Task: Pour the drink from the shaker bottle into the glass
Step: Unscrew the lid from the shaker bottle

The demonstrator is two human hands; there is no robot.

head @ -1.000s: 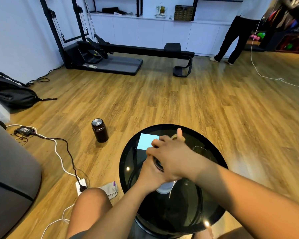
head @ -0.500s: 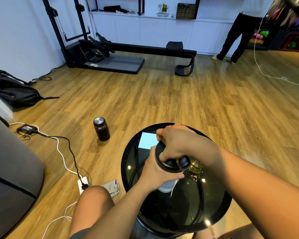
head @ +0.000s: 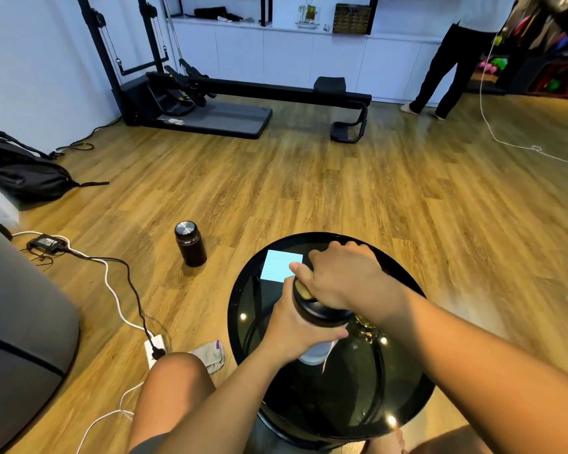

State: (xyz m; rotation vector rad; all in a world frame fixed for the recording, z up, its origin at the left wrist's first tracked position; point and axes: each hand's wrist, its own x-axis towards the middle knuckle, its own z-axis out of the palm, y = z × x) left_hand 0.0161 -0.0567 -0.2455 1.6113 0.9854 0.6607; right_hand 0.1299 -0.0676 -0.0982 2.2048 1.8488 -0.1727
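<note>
The shaker bottle [head: 315, 350] has a pale body and a black lid [head: 322, 313], and it stands over the round black glass table [head: 404, 404]. My left hand [head: 295, 332] is wrapped around its body just under the lid. My right hand [head: 345, 280] lies on top of the lid with its fingers curled over the far edge. The glass [head: 364, 327] stands right of the bottle, mostly hidden under my right wrist; only a yellowish glint of it shows.
A light blue note [head: 281, 266] lies on the table's far left part. On the floor to the left stand a dark flask [head: 191, 244], a power strip [head: 154, 350] with cables and a folded cloth [head: 210, 353]. A person [head: 446, 60] stands far right.
My right hand has kept shifting on the lid, from covering it to gripping its far edge. The bottle stays in my left hand, and the view has drifted slightly.
</note>
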